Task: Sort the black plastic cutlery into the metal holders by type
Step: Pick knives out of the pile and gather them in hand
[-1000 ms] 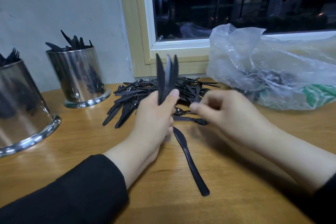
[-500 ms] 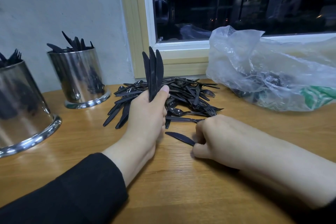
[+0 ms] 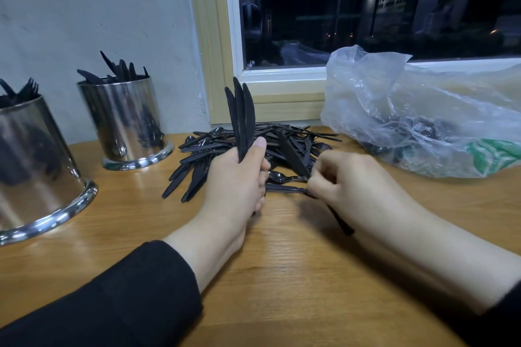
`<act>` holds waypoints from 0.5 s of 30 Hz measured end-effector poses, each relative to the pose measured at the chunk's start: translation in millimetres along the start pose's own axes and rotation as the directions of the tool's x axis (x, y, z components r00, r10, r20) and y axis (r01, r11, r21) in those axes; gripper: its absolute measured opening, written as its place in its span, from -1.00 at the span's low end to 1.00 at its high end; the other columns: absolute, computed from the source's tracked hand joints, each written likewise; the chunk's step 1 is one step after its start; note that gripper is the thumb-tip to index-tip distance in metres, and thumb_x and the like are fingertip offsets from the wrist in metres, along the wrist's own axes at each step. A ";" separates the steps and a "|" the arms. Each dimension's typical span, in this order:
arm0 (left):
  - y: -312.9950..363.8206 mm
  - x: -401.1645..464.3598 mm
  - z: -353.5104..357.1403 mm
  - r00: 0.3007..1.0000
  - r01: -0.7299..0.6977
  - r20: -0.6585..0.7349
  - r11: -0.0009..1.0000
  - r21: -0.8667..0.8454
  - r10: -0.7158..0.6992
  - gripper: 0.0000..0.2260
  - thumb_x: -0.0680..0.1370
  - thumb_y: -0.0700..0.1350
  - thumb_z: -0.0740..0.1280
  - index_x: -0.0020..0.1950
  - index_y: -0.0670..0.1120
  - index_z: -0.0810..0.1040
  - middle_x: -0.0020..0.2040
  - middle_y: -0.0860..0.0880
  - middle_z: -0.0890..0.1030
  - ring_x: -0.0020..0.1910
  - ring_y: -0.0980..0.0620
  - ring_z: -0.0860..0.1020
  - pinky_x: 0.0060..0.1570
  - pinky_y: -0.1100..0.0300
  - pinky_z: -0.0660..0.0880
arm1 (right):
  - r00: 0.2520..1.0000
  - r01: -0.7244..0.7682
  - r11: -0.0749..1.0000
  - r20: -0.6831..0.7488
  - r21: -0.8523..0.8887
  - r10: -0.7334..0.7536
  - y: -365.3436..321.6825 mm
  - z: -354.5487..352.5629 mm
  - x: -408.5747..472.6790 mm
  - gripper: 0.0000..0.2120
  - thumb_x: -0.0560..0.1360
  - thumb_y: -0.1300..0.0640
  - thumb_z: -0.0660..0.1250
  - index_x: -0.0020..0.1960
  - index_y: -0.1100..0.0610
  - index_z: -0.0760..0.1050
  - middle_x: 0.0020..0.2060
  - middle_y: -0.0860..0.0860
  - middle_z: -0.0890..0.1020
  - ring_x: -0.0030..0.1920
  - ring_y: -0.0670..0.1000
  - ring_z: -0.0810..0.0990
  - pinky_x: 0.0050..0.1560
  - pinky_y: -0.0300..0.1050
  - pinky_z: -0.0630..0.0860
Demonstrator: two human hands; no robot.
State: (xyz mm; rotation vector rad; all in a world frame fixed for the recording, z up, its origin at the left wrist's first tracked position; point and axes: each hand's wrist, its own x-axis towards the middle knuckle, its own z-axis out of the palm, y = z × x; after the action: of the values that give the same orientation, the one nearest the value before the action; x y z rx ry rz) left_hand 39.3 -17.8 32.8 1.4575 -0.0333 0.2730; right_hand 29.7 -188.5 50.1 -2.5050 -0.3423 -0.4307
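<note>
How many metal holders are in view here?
2. One metal holder stands at the table's left edge, partly cut off by the frame; the other stands farther back by the wall. Others may sit outside the frame.

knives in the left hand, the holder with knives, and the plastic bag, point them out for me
knives [image 3: 240, 115], head view, on the upright blades above the thumb.
holder with knives [image 3: 124, 118], head view, on its shiny metal wall.
plastic bag [image 3: 417, 110], head view, on its crumpled clear side.

Two holders [image 3: 125, 118] left, cutlery pile [image 3: 282, 141] centre, bag [image 3: 423, 110] right, on table [image 3: 282, 276]
</note>
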 end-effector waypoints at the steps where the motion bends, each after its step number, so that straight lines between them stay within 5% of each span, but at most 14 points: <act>1: -0.7 -1.7 1.5 1.000 0.008 0.012 1.000 0.024 -0.008 -0.67 0.69 0.05 0.27 -0.17 -0.14 0.51 -0.43 -0.04 0.48 -0.52 0.02 0.37 -0.54 0.19 0.33 | 0.998 -0.002 0.998 -0.063 0.066 0.006 2.3 -0.2 2.2 -0.84 0.47 0.00 0.30 -0.26 0.03 0.48 -0.39 -0.06 0.58 -0.33 -0.10 0.51 -0.28 -0.20 0.43; 4: -2.6 -7.7 11.0 0.997 0.038 0.067 0.999 0.020 -0.039 -0.70 0.70 0.02 0.24 0.03 -0.19 0.61 -0.27 -0.10 0.71 -0.36 -0.07 0.66 -0.36 0.09 0.65 | 0.982 0.052 0.993 -0.187 0.106 -0.032 5.6 3.6 7.3 -0.87 0.47 0.02 0.32 -0.23 0.02 0.50 -0.38 -0.07 0.59 -0.30 -0.08 0.52 -0.22 -0.16 0.44; 7: -7.0 -12.1 19.0 0.988 0.062 0.146 0.994 -0.084 -0.050 -0.73 0.70 -0.02 0.25 0.10 -0.19 0.63 -0.27 -0.08 0.69 -0.31 0.00 0.68 -0.26 0.02 0.69 | 0.960 0.196 0.980 -0.208 0.016 -0.189 4.5 16.3 9.9 -0.89 0.53 0.07 0.35 -0.17 0.05 0.52 -0.35 -0.09 0.58 -0.29 -0.04 0.49 -0.23 -0.11 0.39; 11: -8.9 -10.6 16.6 0.993 0.027 0.113 0.998 -0.064 -0.020 -0.76 0.71 -0.04 0.24 0.01 -0.14 0.61 -0.23 -0.11 0.68 -0.25 -0.07 0.68 -0.16 -0.13 0.69 | 0.892 0.417 0.909 -0.201 0.019 -0.405 -0.8 27.9 9.8 -0.91 0.57 0.16 0.36 -0.10 0.07 0.60 -0.28 -0.16 0.59 -0.22 -0.15 0.48 -0.18 -0.37 0.35; 15: -5.8 -0.9 5.2 0.997 -0.065 -0.043 0.997 0.028 0.066 -0.79 0.72 -0.02 0.20 0.01 -0.09 0.53 -0.35 0.00 0.53 -0.44 0.00 0.53 -0.35 0.06 0.53 | 0.932 0.262 0.962 -0.279 0.076 -0.231 13.9 20.6 25.6 -0.87 0.60 0.12 0.33 -0.11 0.05 0.60 -0.26 -0.10 0.62 -0.21 -0.12 0.49 -0.17 -0.29 0.37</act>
State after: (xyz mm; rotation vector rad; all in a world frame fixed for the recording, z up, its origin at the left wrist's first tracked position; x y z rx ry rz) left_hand 40.3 -23.6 27.7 1.4779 -0.0423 0.3604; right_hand 62.5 -184.1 36.6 -2.2636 -0.5592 -0.8193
